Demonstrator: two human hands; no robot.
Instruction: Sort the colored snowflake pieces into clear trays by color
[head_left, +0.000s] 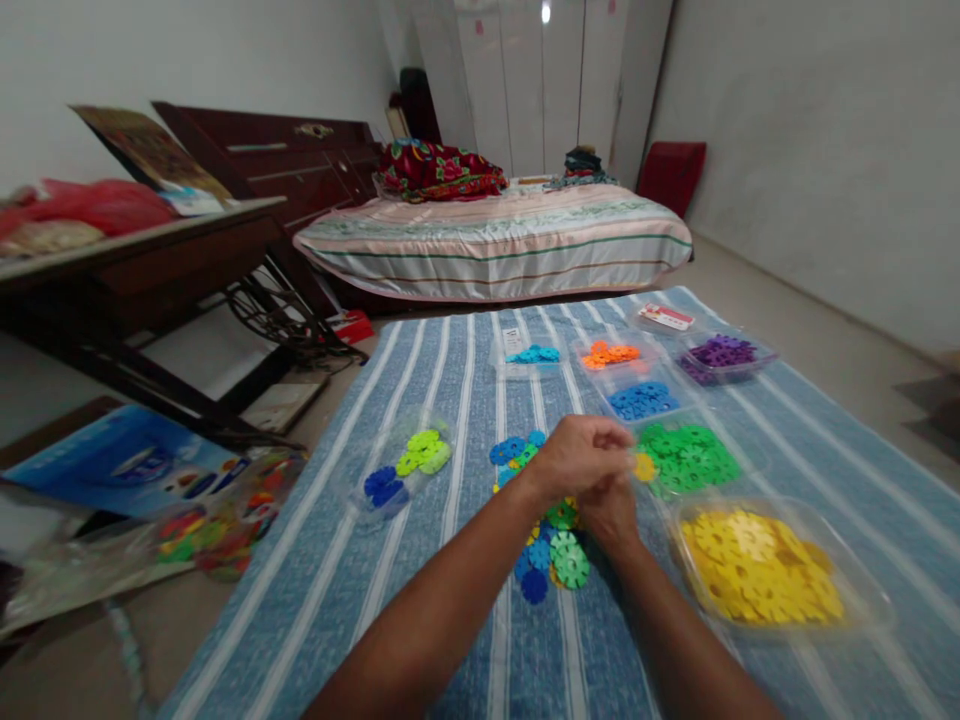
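My left hand (589, 455) reaches across to the right, its fingers pinched together. A yellow notched plastic disc (644, 467) shows at its fingertips, beside the tub of green discs (686, 455). My right hand (611, 510) is just below, partly covered by the left; its fingers are hidden, so I cannot tell what they hold. Under and beside both hands lies a mixed pile of notched discs (551, 555) in blue, green and yellow. At the lower right, a clear tub holds yellow discs (757, 565).
Farther back stand clear tubs of blue (643, 400), orange (609, 354), light blue (534, 355) and purple discs (720, 355). On the left, another tub holds lime discs (424, 453) and dark blue discs (385, 487). A striped cloth (300, 600) covers the table; a bed (495, 240) stands behind.
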